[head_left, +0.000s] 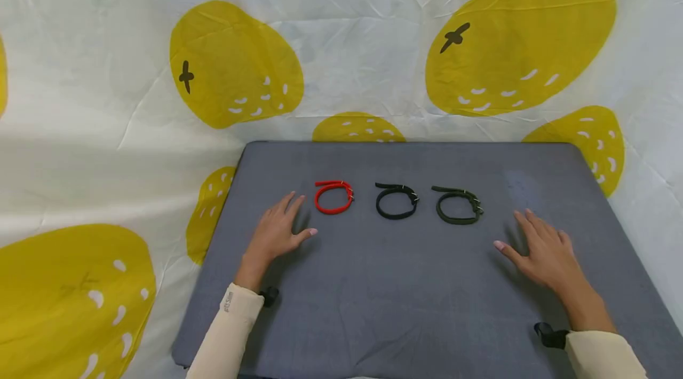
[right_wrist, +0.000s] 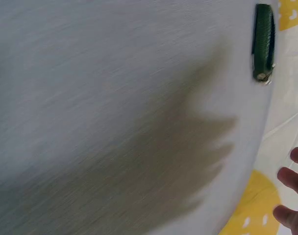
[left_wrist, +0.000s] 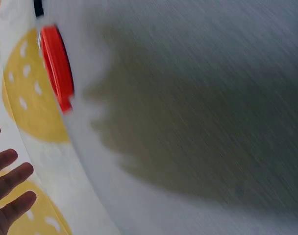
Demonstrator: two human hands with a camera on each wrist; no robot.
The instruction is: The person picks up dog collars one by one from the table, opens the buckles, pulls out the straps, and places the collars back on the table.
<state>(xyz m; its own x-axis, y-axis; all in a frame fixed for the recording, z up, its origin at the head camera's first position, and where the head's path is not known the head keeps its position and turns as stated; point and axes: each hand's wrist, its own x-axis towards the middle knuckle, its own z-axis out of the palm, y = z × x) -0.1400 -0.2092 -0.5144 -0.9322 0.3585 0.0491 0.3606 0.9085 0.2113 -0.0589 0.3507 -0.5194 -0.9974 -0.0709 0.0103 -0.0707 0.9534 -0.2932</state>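
My L hand (head_left: pixel 277 231) & R hand (head_left: pixel 549 254) released, both cropped in wrist cams. Btwn them on flat grey worktop (head_left: pixel 384 296): red looped strap (head_left: pixel 333 211), black looped strap (head_left: pixel 395 216), dk-green looped strap (head_left: pixel 460 220); buckle detail unclear.

red strap (head_left: pixel 333 211), black strap (head_left: pixel 396 216), green strap (head_left: pixel 457 221), in a row on grey table (head_left: pixel 400 296), hands (head_left: pixel 274 231) (head_left: pixel 546 254) either side

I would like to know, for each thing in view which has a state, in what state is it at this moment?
Red collar: closed into a loop, end pointing left
Black collar: closed into a loop, end pointing left
Green collar: closed into a loop, end pointing left
Left hand: open, empty
Right hand: open, empty
Backdrop cloth: hanging, creased
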